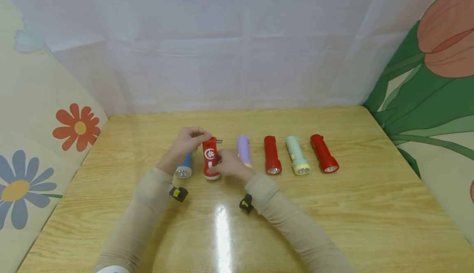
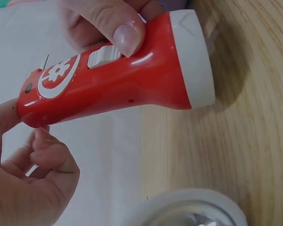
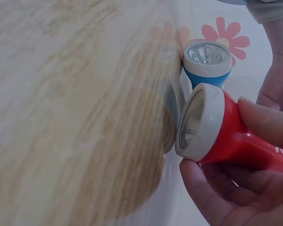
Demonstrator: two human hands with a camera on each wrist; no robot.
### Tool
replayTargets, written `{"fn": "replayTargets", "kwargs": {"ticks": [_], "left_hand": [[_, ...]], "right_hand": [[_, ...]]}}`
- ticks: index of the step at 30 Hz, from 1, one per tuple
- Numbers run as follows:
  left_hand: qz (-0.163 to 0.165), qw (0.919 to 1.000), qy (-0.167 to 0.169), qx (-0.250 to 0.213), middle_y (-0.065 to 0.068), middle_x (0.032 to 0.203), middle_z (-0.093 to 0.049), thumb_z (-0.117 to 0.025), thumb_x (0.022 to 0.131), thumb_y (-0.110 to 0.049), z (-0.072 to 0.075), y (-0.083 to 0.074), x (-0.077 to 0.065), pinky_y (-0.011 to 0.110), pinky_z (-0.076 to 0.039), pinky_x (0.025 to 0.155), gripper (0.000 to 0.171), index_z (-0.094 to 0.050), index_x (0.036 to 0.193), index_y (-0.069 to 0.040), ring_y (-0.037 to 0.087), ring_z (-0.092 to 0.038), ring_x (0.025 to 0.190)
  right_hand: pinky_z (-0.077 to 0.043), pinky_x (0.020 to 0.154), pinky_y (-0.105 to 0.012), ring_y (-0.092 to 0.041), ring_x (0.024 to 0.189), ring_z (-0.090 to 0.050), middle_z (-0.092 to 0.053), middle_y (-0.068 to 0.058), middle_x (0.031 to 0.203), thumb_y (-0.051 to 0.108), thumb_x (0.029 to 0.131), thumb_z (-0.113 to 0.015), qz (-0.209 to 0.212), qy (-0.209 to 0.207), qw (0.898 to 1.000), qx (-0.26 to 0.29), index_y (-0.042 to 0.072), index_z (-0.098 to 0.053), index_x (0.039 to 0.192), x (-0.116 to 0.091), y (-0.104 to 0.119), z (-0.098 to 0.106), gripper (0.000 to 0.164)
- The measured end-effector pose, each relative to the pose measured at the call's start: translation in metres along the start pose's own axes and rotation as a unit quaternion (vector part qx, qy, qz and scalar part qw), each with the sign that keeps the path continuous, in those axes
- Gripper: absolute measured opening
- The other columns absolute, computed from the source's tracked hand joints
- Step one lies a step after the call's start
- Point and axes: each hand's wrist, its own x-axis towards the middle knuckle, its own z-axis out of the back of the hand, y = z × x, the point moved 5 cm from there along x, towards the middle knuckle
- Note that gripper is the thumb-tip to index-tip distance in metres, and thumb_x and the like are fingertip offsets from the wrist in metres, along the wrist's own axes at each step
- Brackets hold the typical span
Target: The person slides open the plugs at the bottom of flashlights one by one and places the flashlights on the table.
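Note:
A red flashlight (image 1: pixel 210 157) with a white head rim, a white sliding switch and a white round logo is between both hands. Metal plug prongs (image 1: pixel 219 141) stick out sideways from its tail. My right hand (image 1: pixel 232 164) grips it near the head, the thumb (image 2: pixel 127 38) beside the switch (image 2: pixel 104 56). At the tail end, my left hand (image 1: pixel 189 141) pinches the body with its fingertips. The flashlight's lens (image 3: pixel 192 120) faces the near side, close over the table. Just left lies a blue flashlight (image 1: pixel 184 168), partly hidden by the left hand.
Right of the hands lie a purple flashlight (image 1: pixel 243 149), a red one (image 1: pixel 272 155), a pale green one (image 1: pixel 297 155) and another red one (image 1: pixel 324 153), in a row on the wooden table (image 1: pixel 370 207). A white cloth (image 1: pixel 237 59) hangs behind the table.

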Motion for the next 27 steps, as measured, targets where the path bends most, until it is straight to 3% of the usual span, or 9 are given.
{"fn": "replayTargets", "kwargs": {"ticks": [7,11,17,22,27], "left_hand": [[-0.025,0.9983,-0.051,-0.012,0.005,0.087,-0.062,-0.061,0.087,-0.019,0.0021,0.0019,0.0013,0.027,-0.046,0.066,0.025,-0.063,0.099,0.004,0.014,-0.050,0.074],[-0.047,0.9967,-0.059,-0.032,0.012,0.090,-0.064,-0.059,0.088,-0.014,0.0018,0.0020,0.0020,0.031,-0.050,0.071,0.023,-0.063,0.097,0.006,0.013,-0.058,0.072],[-0.073,0.9962,-0.036,-0.031,0.017,0.095,-0.065,-0.055,0.091,-0.016,0.0003,0.0025,0.0001,0.028,-0.050,0.073,0.026,-0.062,0.102,0.007,0.011,-0.061,0.071],[-0.081,0.9960,0.004,-0.037,0.019,0.103,-0.063,-0.055,0.092,-0.021,-0.0023,0.0050,-0.0023,0.033,-0.049,0.080,0.033,-0.059,0.111,0.005,0.018,-0.061,0.084],[-0.096,0.9948,0.033,0.009,0.017,0.115,-0.058,-0.061,0.088,-0.015,-0.0053,0.0052,-0.0051,0.041,-0.046,0.085,0.037,-0.055,0.121,0.001,0.029,-0.056,0.099]], "right_hand": [[-0.048,0.069,-0.025,-0.015,0.079,-0.059,-0.064,-0.005,0.090,0.013,0.076,-0.073,0.007,-0.013,1.000,0.000,0.002,-0.061,0.104,-0.0013,0.0018,-0.0009,0.033],[-0.048,0.069,-0.025,-0.015,0.079,-0.059,-0.064,-0.006,0.091,0.012,0.076,-0.072,0.003,-0.015,1.000,0.005,0.001,-0.061,0.105,-0.0020,0.0025,-0.0010,0.033],[-0.048,0.068,-0.024,-0.014,0.077,-0.059,-0.064,-0.005,0.088,0.012,0.076,-0.072,0.004,-0.019,1.000,0.000,0.001,-0.061,0.103,-0.0020,0.0031,-0.0015,0.031],[-0.048,0.068,-0.024,-0.014,0.078,-0.059,-0.064,-0.004,0.088,0.012,0.078,-0.071,0.002,-0.019,1.000,0.004,0.002,-0.061,0.104,-0.0012,0.0014,-0.0025,0.029],[-0.048,0.069,-0.024,-0.015,0.080,-0.059,-0.064,-0.006,0.090,0.011,0.079,-0.069,0.005,-0.024,1.000,0.012,0.001,-0.060,0.106,-0.0013,0.0001,-0.0023,0.030]]}}
